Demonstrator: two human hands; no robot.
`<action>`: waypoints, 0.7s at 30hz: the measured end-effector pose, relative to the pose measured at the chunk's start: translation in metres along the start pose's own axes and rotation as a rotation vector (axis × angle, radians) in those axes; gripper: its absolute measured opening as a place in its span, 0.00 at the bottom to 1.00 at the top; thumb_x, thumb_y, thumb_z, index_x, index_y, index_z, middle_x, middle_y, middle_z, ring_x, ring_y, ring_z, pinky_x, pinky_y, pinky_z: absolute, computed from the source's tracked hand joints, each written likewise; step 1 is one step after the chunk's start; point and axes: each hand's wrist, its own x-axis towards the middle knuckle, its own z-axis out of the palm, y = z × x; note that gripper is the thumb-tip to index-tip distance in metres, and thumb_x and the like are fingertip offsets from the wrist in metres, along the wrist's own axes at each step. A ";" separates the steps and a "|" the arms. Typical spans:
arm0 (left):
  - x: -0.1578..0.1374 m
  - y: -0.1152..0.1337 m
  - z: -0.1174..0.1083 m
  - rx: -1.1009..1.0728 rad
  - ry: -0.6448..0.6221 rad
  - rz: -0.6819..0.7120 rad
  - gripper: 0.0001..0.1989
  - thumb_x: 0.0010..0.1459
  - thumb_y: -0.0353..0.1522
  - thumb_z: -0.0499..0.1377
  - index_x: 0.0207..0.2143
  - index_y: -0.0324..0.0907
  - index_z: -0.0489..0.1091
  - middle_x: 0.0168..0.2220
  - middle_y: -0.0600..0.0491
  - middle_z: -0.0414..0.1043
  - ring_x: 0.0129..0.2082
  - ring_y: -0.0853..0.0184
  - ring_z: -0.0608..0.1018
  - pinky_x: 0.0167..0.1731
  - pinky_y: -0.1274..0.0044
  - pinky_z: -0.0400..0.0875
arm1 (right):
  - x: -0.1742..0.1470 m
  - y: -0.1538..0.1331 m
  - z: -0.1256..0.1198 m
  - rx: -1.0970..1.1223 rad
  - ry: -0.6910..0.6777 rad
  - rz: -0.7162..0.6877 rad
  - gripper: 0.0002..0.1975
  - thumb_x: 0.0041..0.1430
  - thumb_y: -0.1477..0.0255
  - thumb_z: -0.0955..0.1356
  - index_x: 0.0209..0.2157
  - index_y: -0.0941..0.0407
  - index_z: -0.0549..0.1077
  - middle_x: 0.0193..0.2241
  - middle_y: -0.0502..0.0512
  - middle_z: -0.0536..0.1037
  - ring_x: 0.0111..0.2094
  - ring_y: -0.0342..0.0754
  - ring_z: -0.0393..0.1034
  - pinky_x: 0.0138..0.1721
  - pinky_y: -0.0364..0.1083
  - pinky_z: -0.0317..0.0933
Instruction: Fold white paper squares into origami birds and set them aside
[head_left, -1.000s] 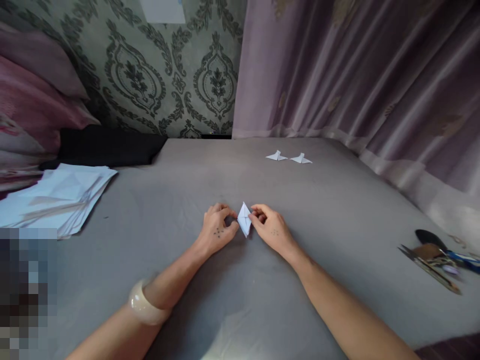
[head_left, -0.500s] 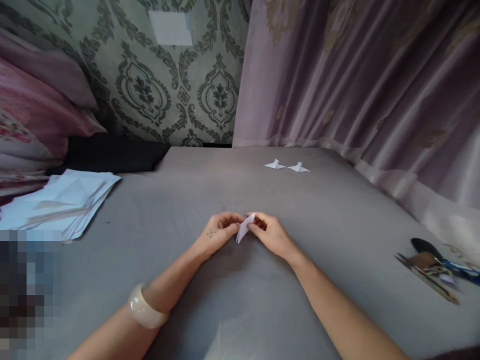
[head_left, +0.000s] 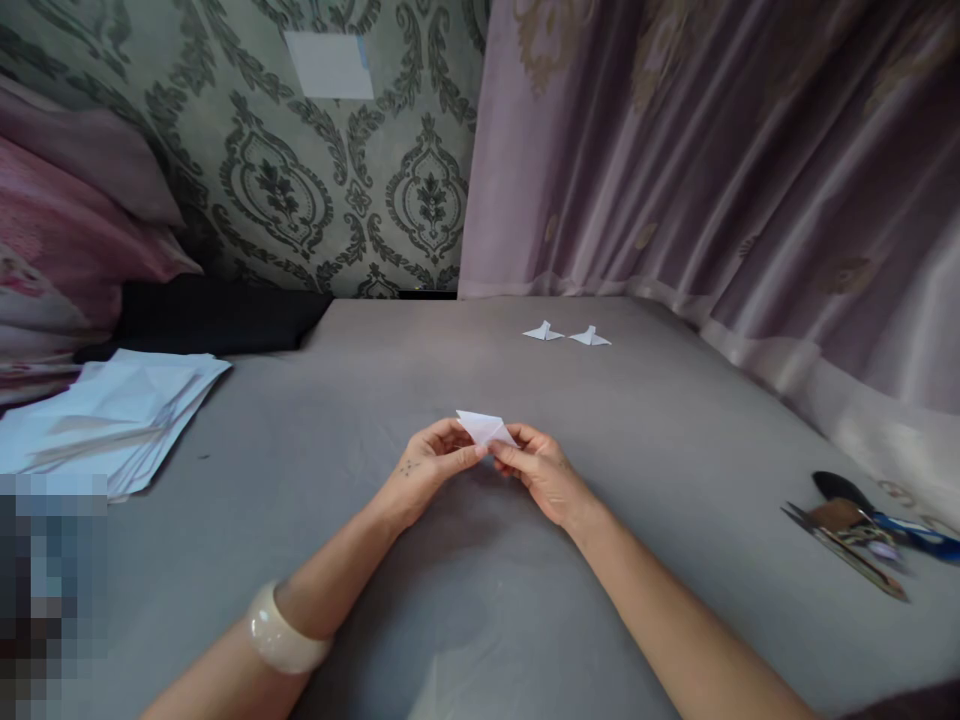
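A small piece of folded white paper (head_left: 486,428) is held between my two hands, over the middle of the grey cloth surface (head_left: 360,400). My left hand (head_left: 431,465) pinches its lower left side, thumb in front and fingers behind. From the other side, my right hand (head_left: 538,470) grips the lower right part, its thumb close to the left thumb. The paper's pointed corners spread up and outward. Farther back lie two folded white paper shapes (head_left: 544,331) with wing-like points, side by side.
At the left lies a stack of white paper sheets (head_left: 127,410), near a folded black cloth (head_left: 202,315). Scissors and other small tools (head_left: 855,545) sit at the right. A purple curtain (head_left: 600,160) hangs along the back right, beside patterned wallpaper (head_left: 285,190).
The folded paper has turned from a narrow, slanted edge-on view to showing a wide triangular face. Both thumbs have come together at its lower edge. The camera view has shifted slightly.
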 end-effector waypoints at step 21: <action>-0.004 -0.006 -0.010 1.639 -0.078 0.833 0.08 0.63 0.28 0.51 0.36 0.40 0.70 0.35 0.49 0.74 0.34 0.63 0.70 0.34 0.71 0.59 | -0.007 0.004 -0.009 -1.437 0.063 -0.752 0.12 0.60 0.81 0.61 0.37 0.55 0.73 0.35 0.55 0.74 0.38 0.49 0.67 0.41 0.47 0.60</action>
